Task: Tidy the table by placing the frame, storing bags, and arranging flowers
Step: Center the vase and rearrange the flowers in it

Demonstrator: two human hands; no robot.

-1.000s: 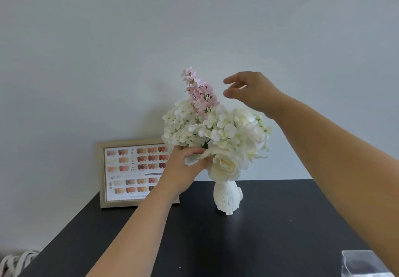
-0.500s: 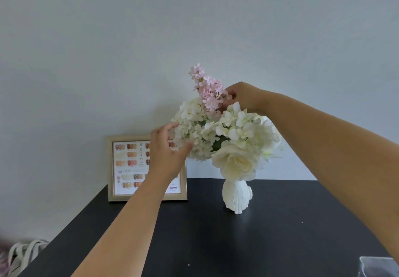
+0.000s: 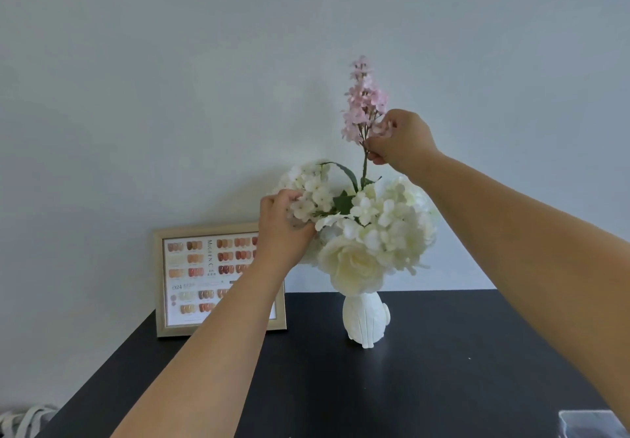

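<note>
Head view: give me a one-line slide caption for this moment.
Right hand pinches the pink flower stem above the white vase; left hand holds the white blooms.

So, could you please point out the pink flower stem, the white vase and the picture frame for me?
pink flower stem (image 3: 362, 106), head view, on the pink blossoms.
white vase (image 3: 365, 320), head view, on its body.
picture frame (image 3: 159, 284), head view, on its left border.

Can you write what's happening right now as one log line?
right hand: pinches pink flower stem | left hand: holds white flowers | vase: upright on table
</note>
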